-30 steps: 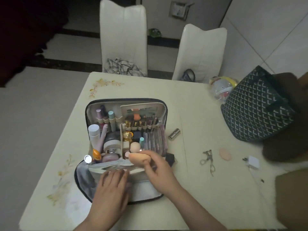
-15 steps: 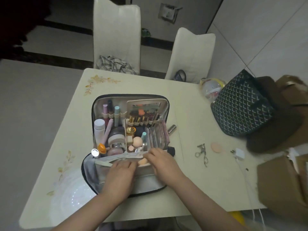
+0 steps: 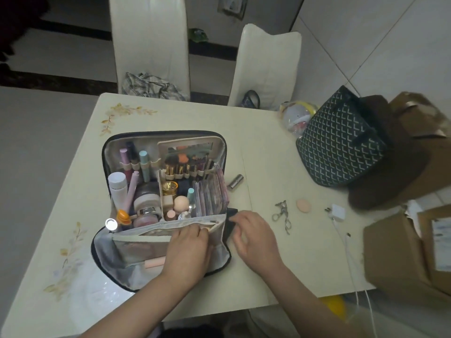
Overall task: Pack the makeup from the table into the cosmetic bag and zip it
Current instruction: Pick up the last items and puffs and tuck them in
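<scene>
Far left first: the bag (image 3: 220, 152) lies open on the table (image 3: 268, 142), lid tipped away from me, its compartments crowded with bottles, jars and brushes. At its near edge I've got a flat zip pocket (image 3: 170, 226) running left to right.

My left hand (image 3: 188, 250) sits on that pocket, fingertips curled in at the pocket's right end. It looks like a pinch on the zip there, though I can't see the pull itself. A pink stick (image 3: 155, 262) lies just left of that hand, on the bag's near flap.

Next along, my right hand (image 3: 253, 237) is at the bag's right near corner, fingers bent and gripping the dark tab (image 3: 230, 222) of fabric that sticks out there. So both hands are busy on the bag, nothing loose in either.

Now what's left on the table, all to the right of the bag. The lipstick (image 3: 235, 181) lies just off the bag's right wall, far side of my right hand, long axis slanting from near-left to far-right. The curler (image 3: 283, 215) lies right of that hand, long axis running near to far. The puff (image 3: 303, 205) sits just right of the curler. A charger (image 3: 336, 212) and cable lie beyond.

My read: the right hand is nearer to all three, so it makes the next reach, to the right and slightly away.
</scene>
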`<control>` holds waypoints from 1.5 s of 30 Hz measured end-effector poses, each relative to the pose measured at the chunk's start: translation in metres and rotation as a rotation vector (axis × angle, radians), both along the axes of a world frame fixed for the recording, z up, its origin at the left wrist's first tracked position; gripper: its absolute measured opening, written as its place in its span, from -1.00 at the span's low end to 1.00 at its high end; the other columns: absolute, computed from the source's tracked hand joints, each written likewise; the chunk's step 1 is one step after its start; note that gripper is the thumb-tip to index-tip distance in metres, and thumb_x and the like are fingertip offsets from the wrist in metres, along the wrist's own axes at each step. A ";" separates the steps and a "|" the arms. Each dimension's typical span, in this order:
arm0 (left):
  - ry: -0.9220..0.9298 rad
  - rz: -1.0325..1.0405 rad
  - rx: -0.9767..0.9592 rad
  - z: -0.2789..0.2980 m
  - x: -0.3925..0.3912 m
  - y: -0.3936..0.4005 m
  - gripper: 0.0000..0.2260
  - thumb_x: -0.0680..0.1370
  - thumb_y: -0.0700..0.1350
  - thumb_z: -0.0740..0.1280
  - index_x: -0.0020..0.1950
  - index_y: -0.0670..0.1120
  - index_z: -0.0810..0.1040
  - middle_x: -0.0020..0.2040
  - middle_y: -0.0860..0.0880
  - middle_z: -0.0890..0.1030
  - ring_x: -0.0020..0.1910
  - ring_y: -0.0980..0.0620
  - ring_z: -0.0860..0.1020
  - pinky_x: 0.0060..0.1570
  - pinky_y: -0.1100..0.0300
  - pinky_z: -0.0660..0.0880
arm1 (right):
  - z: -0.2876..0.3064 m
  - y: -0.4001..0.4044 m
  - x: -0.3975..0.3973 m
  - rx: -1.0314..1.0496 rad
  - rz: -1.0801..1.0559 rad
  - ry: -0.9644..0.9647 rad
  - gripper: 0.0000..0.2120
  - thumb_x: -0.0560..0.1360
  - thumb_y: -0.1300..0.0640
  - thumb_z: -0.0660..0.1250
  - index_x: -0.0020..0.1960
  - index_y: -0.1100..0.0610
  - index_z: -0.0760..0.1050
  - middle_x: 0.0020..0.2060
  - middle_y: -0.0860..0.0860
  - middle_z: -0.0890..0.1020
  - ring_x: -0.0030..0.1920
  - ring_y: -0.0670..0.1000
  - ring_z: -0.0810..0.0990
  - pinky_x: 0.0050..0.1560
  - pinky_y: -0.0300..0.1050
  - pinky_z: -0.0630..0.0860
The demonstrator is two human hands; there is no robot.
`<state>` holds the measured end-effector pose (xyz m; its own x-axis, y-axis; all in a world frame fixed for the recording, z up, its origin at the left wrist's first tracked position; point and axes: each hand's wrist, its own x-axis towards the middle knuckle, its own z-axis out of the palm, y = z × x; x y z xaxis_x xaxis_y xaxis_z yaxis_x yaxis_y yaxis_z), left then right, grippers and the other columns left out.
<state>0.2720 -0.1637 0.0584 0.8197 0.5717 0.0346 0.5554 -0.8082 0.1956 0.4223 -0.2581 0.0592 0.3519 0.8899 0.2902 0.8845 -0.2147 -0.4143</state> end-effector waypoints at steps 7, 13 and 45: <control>0.204 0.063 0.010 0.008 0.039 -0.025 -0.59 0.05 -0.02 0.62 -0.30 -0.22 0.58 -0.37 -0.18 0.53 -0.40 -0.17 0.52 -0.37 0.10 0.47 | -0.027 -0.045 0.134 -0.221 -0.680 0.286 -0.72 0.52 0.19 0.26 0.23 0.17 0.48 0.20 0.10 0.49 0.17 0.09 0.49 0.02 -0.14 0.40; 0.317 0.124 0.042 0.003 0.054 -0.039 -0.53 0.07 -0.03 0.62 -0.26 -0.31 0.54 -0.35 -0.27 0.47 -0.38 -0.23 0.48 -0.32 0.01 0.44 | -0.066 -0.049 0.199 -0.559 -0.628 0.354 -0.49 0.51 0.30 0.15 0.45 0.17 0.23 0.47 0.14 0.17 0.44 0.13 0.21 0.37 -0.10 0.21; 0.100 0.144 0.112 -0.002 -0.013 -0.023 -0.70 0.26 -0.04 0.44 -0.06 -0.13 0.60 -0.24 -0.09 0.53 -0.27 -0.15 0.52 -0.33 0.06 0.37 | 0.041 0.039 -0.005 -0.134 0.179 0.603 -0.86 0.51 0.22 0.30 0.04 0.10 0.58 -0.05 -0.05 0.52 -0.11 -0.19 0.51 -0.03 -0.45 0.41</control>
<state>0.2590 -0.1866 0.0566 0.7324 0.6803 0.0271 0.6788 -0.7328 0.0475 0.4178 -0.2196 0.0999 0.2615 0.9647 -0.0300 0.5316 -0.1699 -0.8298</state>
